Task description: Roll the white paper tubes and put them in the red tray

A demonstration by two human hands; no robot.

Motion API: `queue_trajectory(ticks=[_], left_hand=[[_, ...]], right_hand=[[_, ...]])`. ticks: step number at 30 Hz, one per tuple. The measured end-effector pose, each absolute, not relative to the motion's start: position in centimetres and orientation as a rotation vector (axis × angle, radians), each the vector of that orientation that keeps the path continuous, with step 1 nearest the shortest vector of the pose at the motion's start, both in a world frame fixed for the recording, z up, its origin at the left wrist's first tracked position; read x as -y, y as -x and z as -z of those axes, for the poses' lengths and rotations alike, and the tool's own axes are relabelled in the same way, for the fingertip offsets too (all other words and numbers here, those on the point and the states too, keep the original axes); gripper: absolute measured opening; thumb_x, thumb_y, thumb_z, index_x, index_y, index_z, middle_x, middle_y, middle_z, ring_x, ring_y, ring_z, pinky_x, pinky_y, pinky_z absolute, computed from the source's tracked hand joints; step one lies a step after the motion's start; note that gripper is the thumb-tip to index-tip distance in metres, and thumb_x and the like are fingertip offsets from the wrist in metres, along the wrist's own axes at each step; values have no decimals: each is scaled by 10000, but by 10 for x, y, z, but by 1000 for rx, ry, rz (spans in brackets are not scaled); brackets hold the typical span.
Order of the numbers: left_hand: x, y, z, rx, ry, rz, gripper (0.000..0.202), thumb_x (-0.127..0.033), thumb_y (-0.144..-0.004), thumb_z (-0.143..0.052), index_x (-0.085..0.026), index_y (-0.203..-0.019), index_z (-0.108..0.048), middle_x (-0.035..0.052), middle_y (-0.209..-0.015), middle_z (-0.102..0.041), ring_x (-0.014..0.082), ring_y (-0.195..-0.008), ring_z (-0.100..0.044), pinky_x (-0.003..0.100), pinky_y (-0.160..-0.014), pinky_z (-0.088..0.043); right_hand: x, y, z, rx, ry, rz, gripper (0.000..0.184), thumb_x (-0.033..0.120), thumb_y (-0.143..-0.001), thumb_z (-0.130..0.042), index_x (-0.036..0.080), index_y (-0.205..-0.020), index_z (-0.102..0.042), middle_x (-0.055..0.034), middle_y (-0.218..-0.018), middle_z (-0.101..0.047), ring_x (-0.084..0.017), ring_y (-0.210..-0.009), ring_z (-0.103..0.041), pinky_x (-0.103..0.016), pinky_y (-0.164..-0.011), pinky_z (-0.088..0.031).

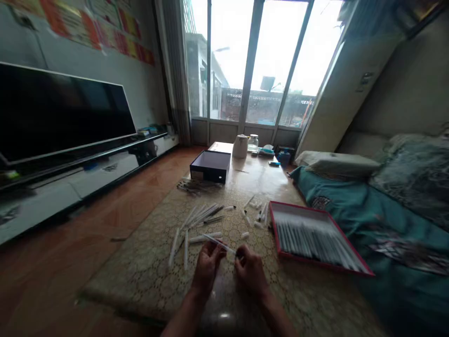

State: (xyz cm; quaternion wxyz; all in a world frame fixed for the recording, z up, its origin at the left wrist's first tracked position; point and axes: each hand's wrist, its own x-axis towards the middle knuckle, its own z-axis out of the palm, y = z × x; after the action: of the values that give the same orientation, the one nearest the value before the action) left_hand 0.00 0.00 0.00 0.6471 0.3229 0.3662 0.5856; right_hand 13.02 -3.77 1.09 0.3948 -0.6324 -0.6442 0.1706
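My left hand (206, 264) and my right hand (249, 269) are close together over the low table (147, 276), both pinched on one thin clear pen tube (220, 244) that slants up to the left. Loose white pen barrels (196, 220) and small caps (256, 213) lie scattered just beyond my hands. To the right, a red-rimmed tray (280, 243) holds a row of several finished pens (315, 241). A bundle of dark refills (194, 187) lies further back.
A dark open box (210, 166) stands mid-table, with a white kettle (240, 146) and a glass jar (253, 142) behind it. A teal-covered sofa (368, 210) with cushions runs along the right. A television (59, 112) on a low stand fills the left wall.
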Motion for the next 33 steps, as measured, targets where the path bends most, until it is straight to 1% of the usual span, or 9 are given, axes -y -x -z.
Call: queue_trajectory(ticks=[5, 8, 10, 14, 17, 22, 33], left_hand=[[2, 2, 1, -837, -740, -1342, 218, -255, -645, -735, -163, -822, -648, 20, -784, -661, 143, -732, -610, 249, -659, -490], [0, 2, 5, -815, -709, -1337, 220, -258, -647, -735, -168, -827, -645, 23, -791, -668, 148, -745, -617, 259, -670, -492], [-1, 2, 7, -802, -692, -1332, 226, -262, -651, -733, -166, -836, -645, 29, -795, -673, 152, -755, -622, 264, -683, -491], [-1, 3, 10, -779, -676, -1316, 232, -262, -652, -735, -158, -840, -647, 44, -810, -684, 153, -763, -628, 265, -697, -485], [0, 3, 10, -761, -676, -1302, 212, -247, -654, -735, -157, -824, -645, 42, -802, -687, 148, -761, -627, 263, -706, -480], [1, 3, 8, -747, -679, -1294, 219, -239, -644, -741, -155, -822, -644, 46, -805, -690, 159, -774, -633, 279, -717, -483], [0, 3, 8, -737, -679, -1283, 212, -225, -650, -738, -156, -818, -630, 41, -802, -690, 148, -757, -633, 265, -705, -486]], right_hand=[[42, -133, -12, 1626, 1563, -445, 76, 127, -733, -474, 191, -733, -515, 2, -665, -589, -127, -558, -548, -215, -553, -358], [44, -135, -10, 1565, 1504, -499, 46, 168, -752, -503, 189, -746, -544, 0, -652, -594, -129, -546, -548, -218, -541, -371], [44, -134, -6, 1475, 1445, -586, 40, 208, -758, -531, 186, -767, -564, -5, -647, -599, -139, -552, -558, -221, -536, -392], [42, -133, 5, 1207, 1256, -824, 118, 278, -767, -561, 180, -831, -579, -25, -713, -621, -159, -618, -598, -235, -557, -450], [41, -133, 11, 1099, 1177, -899, 142, 293, -759, -584, 178, -842, -580, -19, -725, -614, -152, -622, -593, -240, -572, -461], [40, -135, 14, 1065, 1178, -906, 158, 297, -770, -584, 174, -869, -585, 5, -670, -588, -128, -573, -553, -227, -550, -440], [44, -132, 12, 1183, 1259, -773, 131, 300, -813, -537, 186, -870, -567, 2, -706, -575, -126, -600, -529, -225, -578, -430]])
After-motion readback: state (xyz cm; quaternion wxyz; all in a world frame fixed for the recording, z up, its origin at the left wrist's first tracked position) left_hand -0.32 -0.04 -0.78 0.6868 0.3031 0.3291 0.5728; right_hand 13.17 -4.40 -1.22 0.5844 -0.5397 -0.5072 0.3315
